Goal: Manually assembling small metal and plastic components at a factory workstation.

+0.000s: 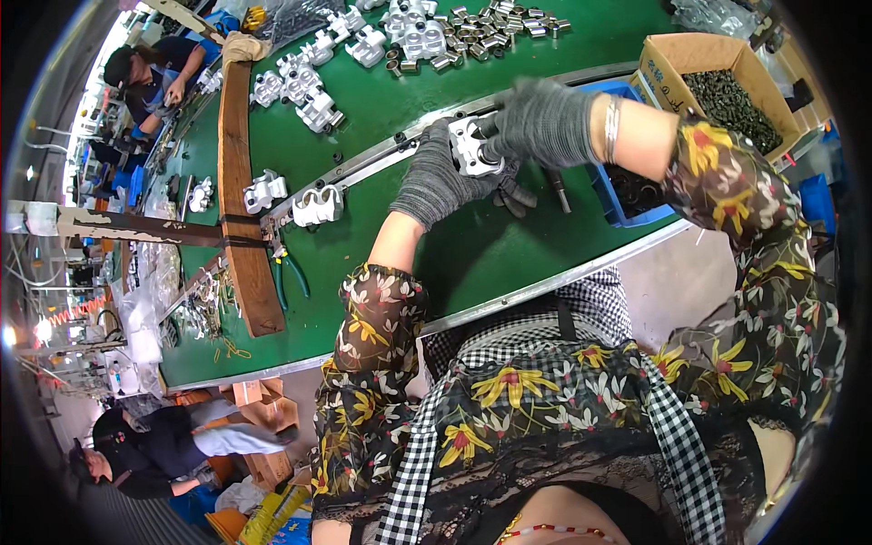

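My left hand, in a dark grey knit glove, is closed around a silver caliper casting with rounded openings, held just above the green table. My right hand, gloved alike and slightly blurred, has its curled fingers against the casting's right side. Whatever those fingers pinch is hidden. Two similar castings, a nearer caliper casting and a farther caliper casting, lie to the left of my left hand. A thin tool with a metal tip lies below my right hand.
A metal rail crosses the green table. Farther back are piled castings and metal sleeves. At right stand a blue bin and a cardboard box of small dark parts. Pliers lie by a wooden post. Two people are at left.
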Action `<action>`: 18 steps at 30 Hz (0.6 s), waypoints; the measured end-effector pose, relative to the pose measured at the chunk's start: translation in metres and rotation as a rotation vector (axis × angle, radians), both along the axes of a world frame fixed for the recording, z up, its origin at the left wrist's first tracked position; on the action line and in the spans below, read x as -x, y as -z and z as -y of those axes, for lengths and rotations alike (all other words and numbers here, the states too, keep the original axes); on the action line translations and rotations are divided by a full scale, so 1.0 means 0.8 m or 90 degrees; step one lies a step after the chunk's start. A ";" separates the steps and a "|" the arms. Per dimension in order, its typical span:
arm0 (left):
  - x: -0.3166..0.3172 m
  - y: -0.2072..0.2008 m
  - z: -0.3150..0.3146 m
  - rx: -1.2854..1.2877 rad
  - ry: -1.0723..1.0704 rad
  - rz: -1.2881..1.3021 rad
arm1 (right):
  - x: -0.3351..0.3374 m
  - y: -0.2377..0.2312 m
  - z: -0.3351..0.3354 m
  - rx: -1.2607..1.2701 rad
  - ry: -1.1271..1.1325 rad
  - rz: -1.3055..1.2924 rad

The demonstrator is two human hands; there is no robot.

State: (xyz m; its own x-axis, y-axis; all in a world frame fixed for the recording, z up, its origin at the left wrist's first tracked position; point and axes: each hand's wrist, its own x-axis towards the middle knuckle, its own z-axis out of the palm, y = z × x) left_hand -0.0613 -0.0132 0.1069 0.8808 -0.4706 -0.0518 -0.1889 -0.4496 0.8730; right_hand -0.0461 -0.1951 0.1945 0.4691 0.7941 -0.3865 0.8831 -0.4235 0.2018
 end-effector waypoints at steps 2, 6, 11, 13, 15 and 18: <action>-0.003 0.002 -0.001 -0.002 -0.016 -0.026 | -0.008 0.004 -0.007 0.023 -0.125 0.104; -0.013 0.013 0.005 -0.097 0.036 0.098 | -0.008 0.006 -0.013 0.089 -0.117 0.119; -0.011 0.011 0.001 -0.124 0.022 0.072 | -0.020 0.006 -0.013 0.028 -0.076 0.028; -0.012 0.019 -0.005 -0.110 -0.012 0.112 | -0.023 0.012 -0.005 -0.012 -0.089 -0.008; -0.019 0.029 -0.008 -0.056 -0.024 0.032 | -0.020 0.012 0.007 -0.095 -0.095 -0.002; -0.028 0.047 0.005 -0.014 -0.014 -0.023 | -0.029 0.019 0.034 -0.212 -0.054 -0.051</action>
State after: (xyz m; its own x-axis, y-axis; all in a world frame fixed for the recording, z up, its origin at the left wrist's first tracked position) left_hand -0.0390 -0.0173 0.0691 0.8881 -0.4499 -0.0938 -0.1473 -0.4720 0.8692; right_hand -0.0233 -0.2222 0.1794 0.3754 0.9173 -0.1330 0.9252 -0.3794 -0.0056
